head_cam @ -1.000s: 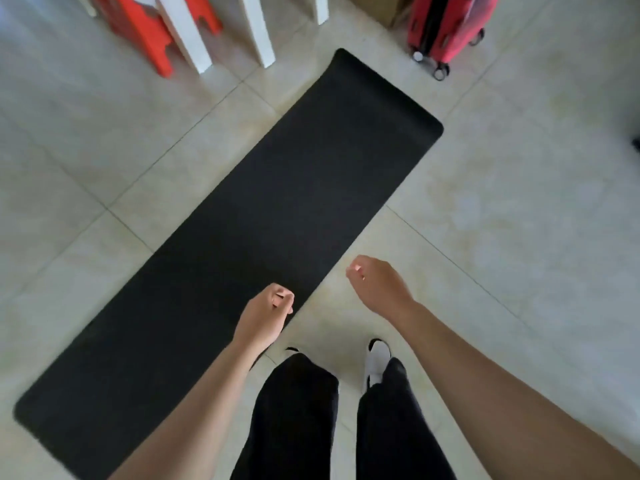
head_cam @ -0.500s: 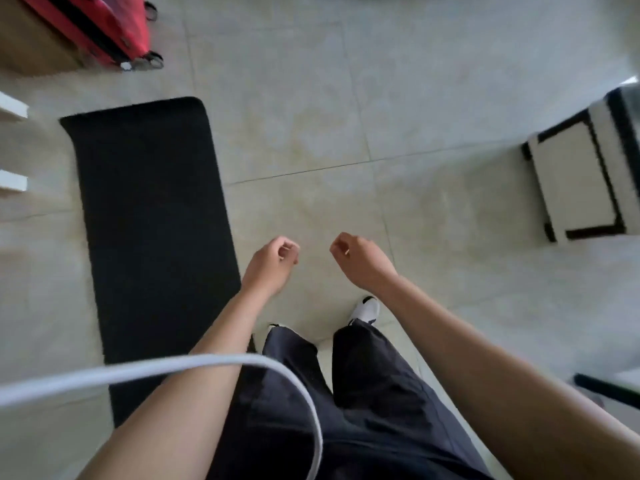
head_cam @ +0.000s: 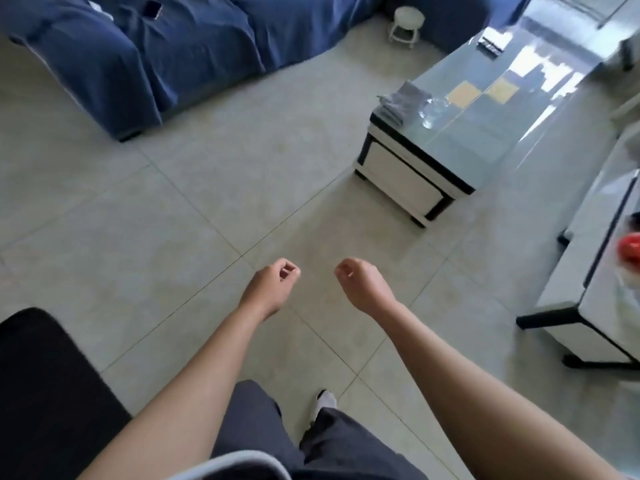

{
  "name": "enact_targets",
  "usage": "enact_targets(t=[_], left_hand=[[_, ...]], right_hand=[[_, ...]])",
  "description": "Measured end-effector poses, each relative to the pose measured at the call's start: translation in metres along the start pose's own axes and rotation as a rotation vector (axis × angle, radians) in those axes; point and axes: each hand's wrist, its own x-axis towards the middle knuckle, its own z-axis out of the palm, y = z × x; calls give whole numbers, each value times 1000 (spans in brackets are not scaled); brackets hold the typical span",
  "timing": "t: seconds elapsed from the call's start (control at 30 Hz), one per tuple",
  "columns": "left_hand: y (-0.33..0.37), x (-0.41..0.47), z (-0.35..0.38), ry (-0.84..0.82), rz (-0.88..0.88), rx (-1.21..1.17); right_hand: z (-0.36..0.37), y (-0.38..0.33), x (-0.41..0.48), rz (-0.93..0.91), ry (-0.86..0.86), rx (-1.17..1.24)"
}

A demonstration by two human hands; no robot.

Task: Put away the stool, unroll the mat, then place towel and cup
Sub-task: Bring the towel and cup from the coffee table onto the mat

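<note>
The black mat [head_cam: 45, 386] lies unrolled on the tiled floor at the lower left. My left hand [head_cam: 272, 289] and my right hand [head_cam: 362, 287] hang in front of me over bare tiles, both loosely curled with nothing in them. A folded grey towel [head_cam: 401, 98] and a clear glass cup [head_cam: 433, 110] sit on the near end of a glass-topped coffee table [head_cam: 485, 147] at the right, well beyond my hands. A small white stool [head_cam: 407, 26] stands at the far top by the sofa.
A blue-covered sofa [head_cam: 166, 53] with a phone [head_cam: 152, 9] on it fills the upper left. A white cabinet with black trim [head_cam: 595, 271] stands at the right edge, a red object [head_cam: 630, 249] on it. Open tiled floor lies between me and the table.
My view has swung right, away from the mat, which slid to the lower left. The sofa, coffee table, towel and cup came into sight. My hands kept their curled pose.
</note>
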Motion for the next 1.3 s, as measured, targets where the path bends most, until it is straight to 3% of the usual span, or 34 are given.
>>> enact_targets(t=[0.4,0.7,1.3], left_hand=[[178,246,-27,-166,249,74],[265,406,-49,-324,294,119],[458,743,5,-430,244,260]], right_hand=[[-132,13,208,248,264,234],[-204,10,337,453,424,417],[-347,93,655,644,426,673]])
